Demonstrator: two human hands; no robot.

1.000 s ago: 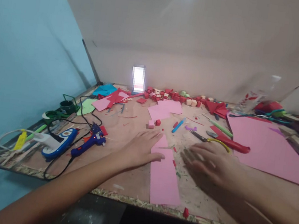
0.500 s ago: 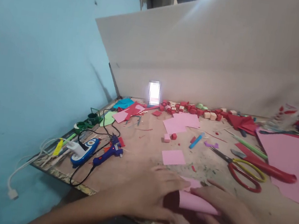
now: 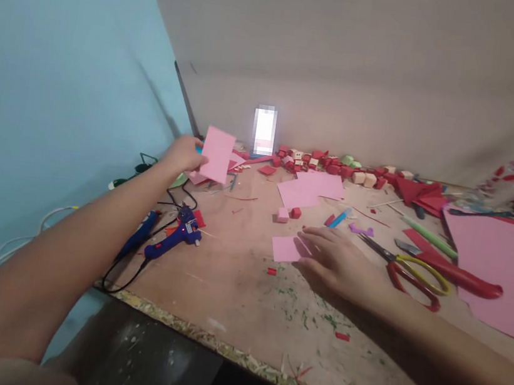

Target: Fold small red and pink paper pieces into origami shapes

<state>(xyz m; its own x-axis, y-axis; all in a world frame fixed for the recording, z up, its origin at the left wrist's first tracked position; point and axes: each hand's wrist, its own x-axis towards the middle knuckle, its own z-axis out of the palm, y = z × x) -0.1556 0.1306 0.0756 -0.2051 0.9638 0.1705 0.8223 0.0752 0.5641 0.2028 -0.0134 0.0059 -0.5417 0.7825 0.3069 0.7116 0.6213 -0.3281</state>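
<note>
My left hand pinches a pink paper piece, held raised above the far left of the table. My right hand is low over the tabletop, thumb and fingers apart, by the right edge of a small pink paper rectangle. Whether its fingertips touch that paper is hard to tell. Just beyond lie a pink paper cube and a smaller red cube. Larger pink sheets lie farther back. Right of the hand are scissors with red and yellow handles.
A blue glue gun with a black cord lies at the left. Several small red and cream cubes line the back, near a bright phone screen. A red-handled knife and a large pink sheet are at the right.
The pink paper both hands held at the front edge is no longer there. My left hand has moved far left with a flat pink piece; my right hand has shifted to the small rectangle.
</note>
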